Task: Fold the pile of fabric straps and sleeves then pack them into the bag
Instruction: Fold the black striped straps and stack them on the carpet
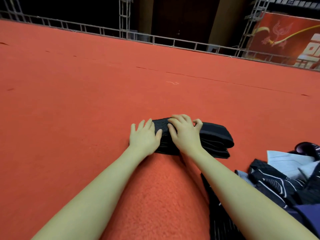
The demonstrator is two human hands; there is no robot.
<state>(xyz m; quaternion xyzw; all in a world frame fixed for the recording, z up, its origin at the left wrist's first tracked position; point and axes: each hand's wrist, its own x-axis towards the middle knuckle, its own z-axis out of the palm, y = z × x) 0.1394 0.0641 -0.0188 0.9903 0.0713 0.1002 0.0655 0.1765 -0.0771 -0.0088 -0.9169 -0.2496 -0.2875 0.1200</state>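
A folded black strap lies on the red carpet straight ahead of the person, doubled into a thick, layered bundle. The left hand presses flat on its near-left end, fingers straight and spread. The right hand rests on top, fingers bent and seeming to pinch an upper layer near the fold.

The step in hand looks like folding: squaring and flattening this piece. Next it would need lifting as one bundle, gripped across all layers so it does not spring open, and carrying to the bag, which cannot be made out for certain.

To the right, near the bundle, sits the unfolded pile of dark striped fabric with a white sheet on it. The carpet runs wide to a metal truss, with a red banner beyond, the rest dark.
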